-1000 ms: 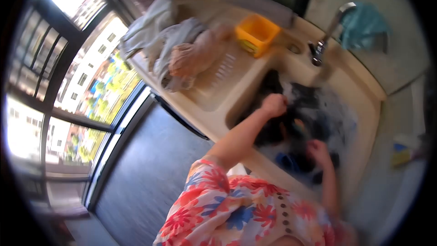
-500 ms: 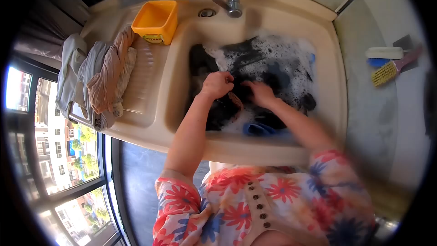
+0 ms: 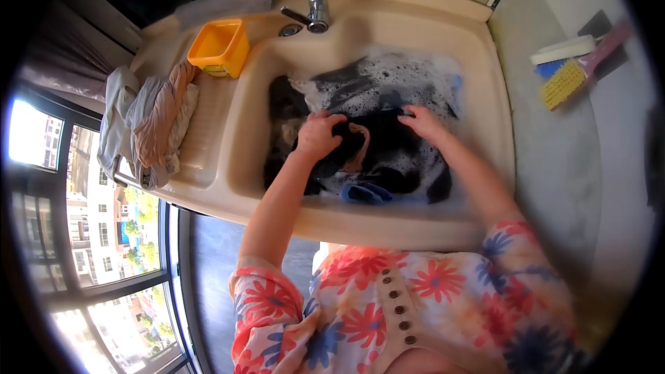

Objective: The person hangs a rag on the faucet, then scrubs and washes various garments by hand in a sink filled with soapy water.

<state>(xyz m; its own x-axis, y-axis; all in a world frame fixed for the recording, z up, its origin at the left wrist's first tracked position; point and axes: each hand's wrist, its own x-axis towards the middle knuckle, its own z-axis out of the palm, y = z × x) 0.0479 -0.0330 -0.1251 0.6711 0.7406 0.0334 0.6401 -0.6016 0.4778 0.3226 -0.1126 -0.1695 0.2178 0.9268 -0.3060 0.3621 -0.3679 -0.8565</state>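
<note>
Cloth [image 3: 384, 137], black, is held between left hand [image 3: 318, 134] and right hand [image 3: 422, 123].

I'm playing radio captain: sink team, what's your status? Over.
Left hand, right hand on dark cloth. Cloth among suds in sink. Blue item close by, not between hands.

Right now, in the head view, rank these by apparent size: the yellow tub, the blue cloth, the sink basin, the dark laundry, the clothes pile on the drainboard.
Largest to smallest:
1. Sink basin
2. Dark laundry, partly hidden by foam
3. Clothes pile
4. Yellow tub
5. Blue cloth, only its visible part
</note>
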